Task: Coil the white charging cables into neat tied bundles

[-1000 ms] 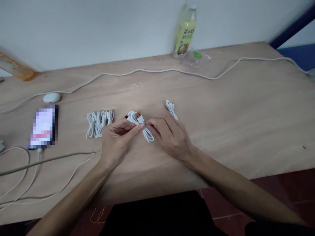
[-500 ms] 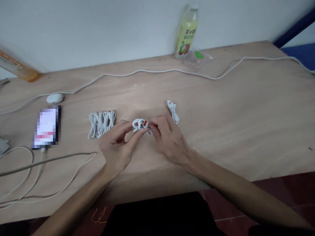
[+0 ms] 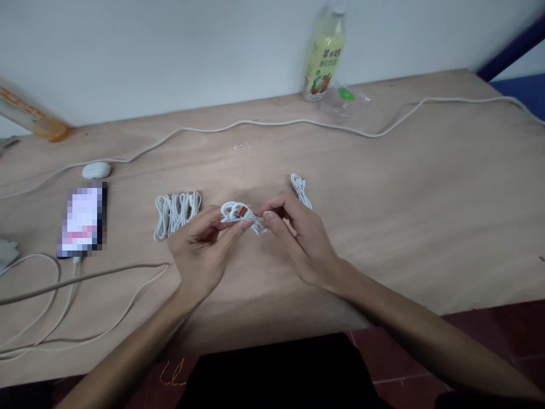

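Note:
A coiled white USB cable (image 3: 232, 210) with an orange-lined plug is pinched between the thumb and fingers of my left hand (image 3: 202, 238), above the table. At the bundle's right end, my right hand (image 3: 300, 238) has its thumb and forefinger pressed together; whatever lies between those fingertips is too small to make out. Several bundled white cables (image 3: 177, 213) lie side by side just beyond my left hand, partly covered by it. Another white cable bundle (image 3: 301, 190) rests behind my right hand, its lower end close to the knuckles.
Thin white scraps (image 3: 242, 147) lie further back. A long white cord (image 3: 272, 122) crosses the table (image 3: 426, 199). At the rear stand a drink bottle (image 3: 323, 62) and a clear plastic wrapper (image 3: 347, 99). On the left are a phone (image 3: 80, 221), a white case (image 3: 96, 170) and loose cables.
The held cable has shifted slightly left and tilted, with its plug turned. My right fingertips have drawn a little away from the plug, and the thumb now shows more.

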